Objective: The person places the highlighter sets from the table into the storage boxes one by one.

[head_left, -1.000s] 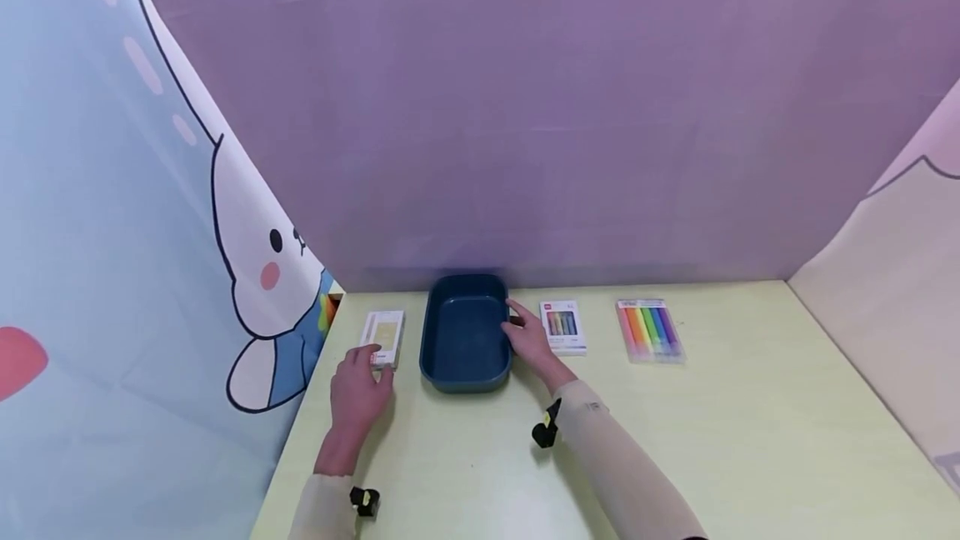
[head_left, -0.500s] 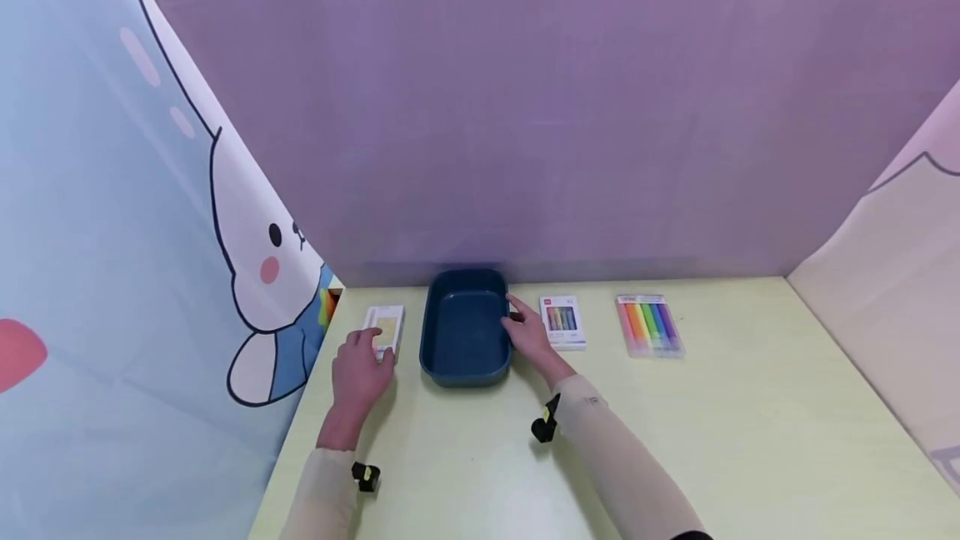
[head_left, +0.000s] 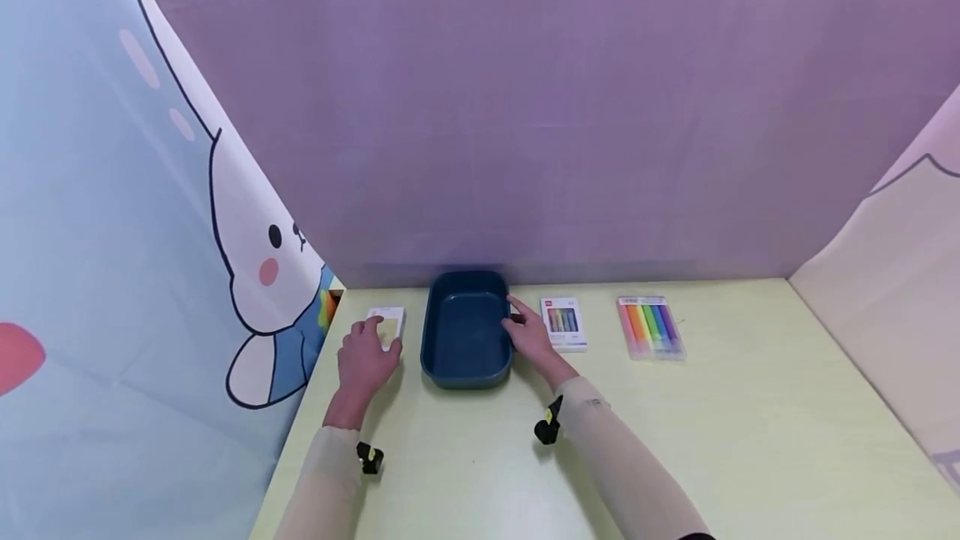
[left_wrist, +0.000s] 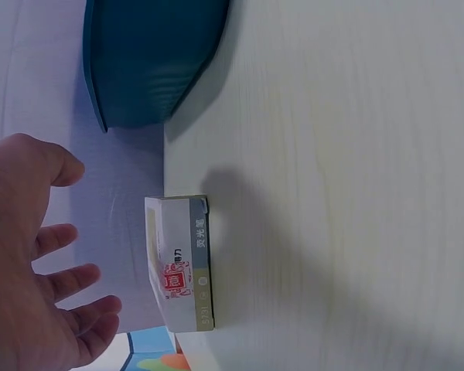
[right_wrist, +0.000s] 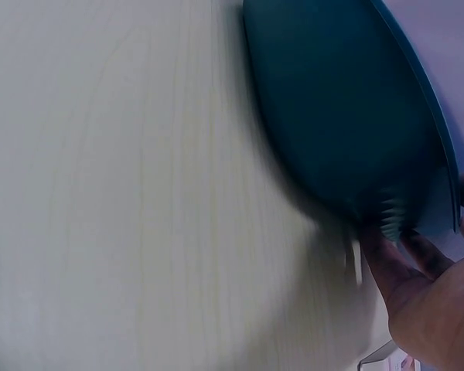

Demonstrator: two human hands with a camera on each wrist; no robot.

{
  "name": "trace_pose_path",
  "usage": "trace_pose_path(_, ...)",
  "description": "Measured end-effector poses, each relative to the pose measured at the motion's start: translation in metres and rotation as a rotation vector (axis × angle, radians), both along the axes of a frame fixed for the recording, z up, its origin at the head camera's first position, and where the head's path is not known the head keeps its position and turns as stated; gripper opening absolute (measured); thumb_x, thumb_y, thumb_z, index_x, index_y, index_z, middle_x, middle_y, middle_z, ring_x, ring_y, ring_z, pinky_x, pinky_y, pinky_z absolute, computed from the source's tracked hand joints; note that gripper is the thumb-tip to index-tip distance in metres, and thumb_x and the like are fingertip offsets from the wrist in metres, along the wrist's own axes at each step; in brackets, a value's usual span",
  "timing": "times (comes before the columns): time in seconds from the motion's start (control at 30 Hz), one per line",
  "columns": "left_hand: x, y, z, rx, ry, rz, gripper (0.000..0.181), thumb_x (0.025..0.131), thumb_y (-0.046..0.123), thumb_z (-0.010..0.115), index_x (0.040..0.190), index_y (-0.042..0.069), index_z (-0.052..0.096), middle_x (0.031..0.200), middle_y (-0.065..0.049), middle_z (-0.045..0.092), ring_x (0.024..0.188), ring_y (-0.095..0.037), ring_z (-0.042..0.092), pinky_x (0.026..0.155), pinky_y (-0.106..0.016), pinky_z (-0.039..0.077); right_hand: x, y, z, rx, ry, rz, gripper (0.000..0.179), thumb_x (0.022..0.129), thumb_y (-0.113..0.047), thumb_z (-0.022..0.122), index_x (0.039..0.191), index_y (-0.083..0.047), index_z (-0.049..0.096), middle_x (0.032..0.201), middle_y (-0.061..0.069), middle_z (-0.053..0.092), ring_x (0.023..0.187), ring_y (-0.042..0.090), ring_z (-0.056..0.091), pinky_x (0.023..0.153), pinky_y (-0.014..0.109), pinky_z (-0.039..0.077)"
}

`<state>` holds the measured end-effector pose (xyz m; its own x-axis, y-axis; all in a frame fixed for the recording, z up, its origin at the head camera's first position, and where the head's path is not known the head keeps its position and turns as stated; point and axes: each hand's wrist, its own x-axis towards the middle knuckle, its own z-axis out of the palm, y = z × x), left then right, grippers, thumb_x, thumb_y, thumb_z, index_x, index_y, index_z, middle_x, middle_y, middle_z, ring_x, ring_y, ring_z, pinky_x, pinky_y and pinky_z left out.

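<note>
My left hand hovers over the near part of a white highlighter box on the table. In the left wrist view a gap shows between the spread fingers and that highlighter box. To its right stands a dark blue plastic bin with nothing in it. At the bin's right side my right hand holds its edge. Seen from the right wrist, some fingers lie against the outer wall of the bin, and another fingertip is at the rim.
Right of the bin lie a white box with coloured pens printed on it and a clear pack of rainbow markers. A purple cloth wall stands right behind the table; a printed curtain borders the left.
My left hand has moved a little forward and right, covering more of the highlighter box. The right hand and the bin keep their places.
</note>
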<state>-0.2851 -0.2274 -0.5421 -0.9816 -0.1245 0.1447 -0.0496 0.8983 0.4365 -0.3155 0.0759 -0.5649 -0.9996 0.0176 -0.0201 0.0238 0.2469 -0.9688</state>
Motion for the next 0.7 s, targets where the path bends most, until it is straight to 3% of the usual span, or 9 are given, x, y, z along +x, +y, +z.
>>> trace_pose_path(0.5, -0.015, -0.003, -0.011, -0.007, -0.054, 0.026, 0.070, 0.088, 0.048, 0.062, 0.138, 0.003, 0.042, 0.133, -0.029, 0.041, 0.106, -0.049, 0.046, 0.085, -0.063, 0.039, 0.002, 0.000, 0.001, 0.019, 0.005, 0.014, 0.051, 0.098, -0.013, 0.056, 0.148, -0.016, 0.043, 0.136, 0.019, 0.052, 0.120, 0.031, 0.052, 0.086, 0.043, 0.048)
trace_pose_path(0.7, -0.021, -0.003, -0.019, -0.003, -0.095, 0.071, 0.078, 0.086, 0.053, 0.062, 0.140, 0.002, 0.039, 0.131, -0.029, 0.041, 0.106, -0.048, 0.045, 0.087, -0.064, 0.038, 0.002, 0.002, 0.000, 0.006, 0.003, 0.010, 0.051, 0.098, -0.012, 0.056, 0.147, -0.016, 0.044, 0.136, 0.020, 0.052, 0.121, 0.031, 0.052, 0.090, 0.044, 0.047)
